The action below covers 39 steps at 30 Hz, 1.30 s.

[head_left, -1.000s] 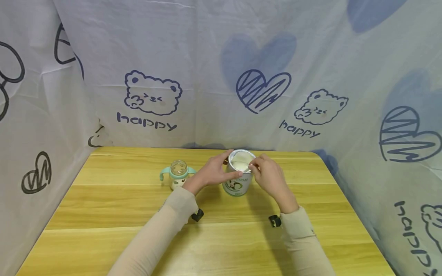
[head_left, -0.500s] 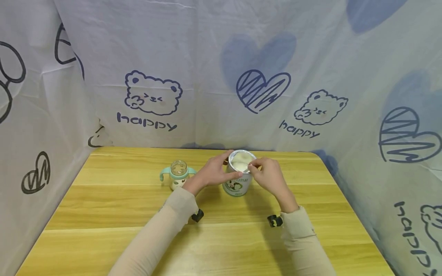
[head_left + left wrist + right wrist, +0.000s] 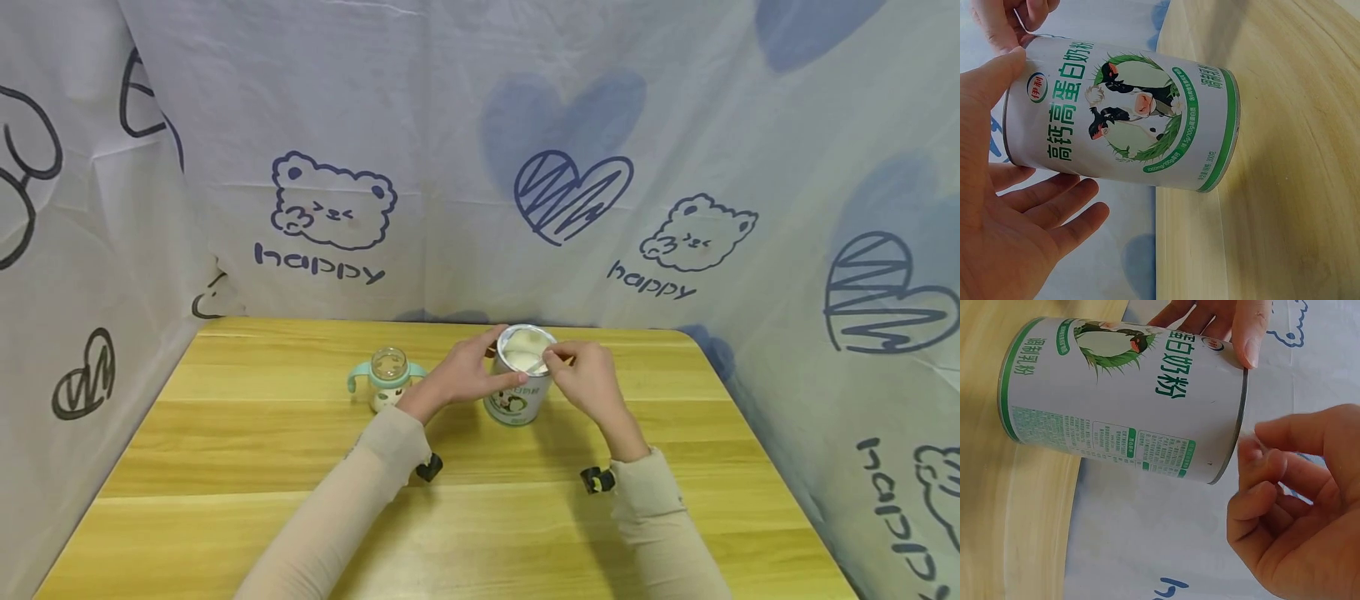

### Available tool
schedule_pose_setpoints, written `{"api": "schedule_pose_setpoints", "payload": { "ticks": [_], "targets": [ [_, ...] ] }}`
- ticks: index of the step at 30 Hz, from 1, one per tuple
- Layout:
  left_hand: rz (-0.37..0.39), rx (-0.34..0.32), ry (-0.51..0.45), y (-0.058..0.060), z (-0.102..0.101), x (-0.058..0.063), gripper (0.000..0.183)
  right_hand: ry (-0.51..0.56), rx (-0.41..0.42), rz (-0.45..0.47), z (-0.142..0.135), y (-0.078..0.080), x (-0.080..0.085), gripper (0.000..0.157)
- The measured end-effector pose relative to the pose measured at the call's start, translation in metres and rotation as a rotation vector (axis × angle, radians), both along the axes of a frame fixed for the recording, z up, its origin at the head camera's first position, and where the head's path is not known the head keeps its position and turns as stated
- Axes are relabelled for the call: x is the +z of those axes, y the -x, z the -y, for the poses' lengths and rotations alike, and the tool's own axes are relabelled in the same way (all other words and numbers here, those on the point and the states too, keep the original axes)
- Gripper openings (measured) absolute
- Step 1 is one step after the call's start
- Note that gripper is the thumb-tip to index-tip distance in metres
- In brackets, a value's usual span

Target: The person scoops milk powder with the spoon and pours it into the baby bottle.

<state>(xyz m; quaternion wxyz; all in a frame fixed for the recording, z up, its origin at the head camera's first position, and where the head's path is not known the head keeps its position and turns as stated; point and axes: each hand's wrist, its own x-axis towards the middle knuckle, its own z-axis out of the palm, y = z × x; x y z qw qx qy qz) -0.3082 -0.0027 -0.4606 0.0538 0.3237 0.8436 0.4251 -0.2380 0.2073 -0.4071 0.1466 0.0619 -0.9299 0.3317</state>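
A white milk powder can [image 3: 517, 403] with a green base band and a cow picture stands uncovered on the table, pale powder [image 3: 521, 360] showing inside. My left hand [image 3: 465, 372] holds it near the top, thumb at the near rim and fingers around the far side. At the rim's right, my right hand [image 3: 588, 383] pinches a thin, pale strip [image 3: 535, 366] that reaches into the can; its kind cannot be told. In the right wrist view, the right fingertips [image 3: 1254, 447] meet just beyond the can's mouth, hiding most of the strip.
Left of the can stands a clear baby bottle [image 3: 388, 385] with mint-green handles and an uncovered top, partly behind the left wrist. A printed cloth [image 3: 450, 167] hangs behind and beside the wooden table [image 3: 495, 533]. Black wrist cameras [image 3: 429, 468] jut inward from both sleeves.
My right hand has shifted slightly at the can's rim, and the thin strip shows at a steeper tilt. My left hand, the can and the bottle stay put.
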Motion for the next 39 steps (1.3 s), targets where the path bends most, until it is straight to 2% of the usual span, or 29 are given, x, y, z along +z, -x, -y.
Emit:
{"api": "schedule_pose_setpoints", "payload": {
  "ticks": [7,11,15,28,39],
  "targets": [
    [-0.001,0.011,0.004,-0.001,0.000,0.001,0.088,0.127,-0.123,-0.050,-0.005,0.002,-0.004,0.021],
    [-0.001,0.014,0.006,-0.002,-0.001,0.002,0.087,0.238,-0.153,-0.041,-0.009,0.003,-0.007,0.022],
    [0.002,0.020,0.015,-0.002,-0.002,0.002,0.087,0.304,-0.158,-0.035,-0.010,0.003,-0.005,0.022],
    [-0.001,0.023,0.020,-0.001,-0.002,0.001,0.087,0.411,-0.186,-0.003,-0.012,0.000,-0.003,0.024],
    [0.002,0.020,0.006,-0.002,-0.002,0.001,0.087,0.441,-0.208,0.002,-0.013,-0.001,-0.002,0.025]
  ]
}}
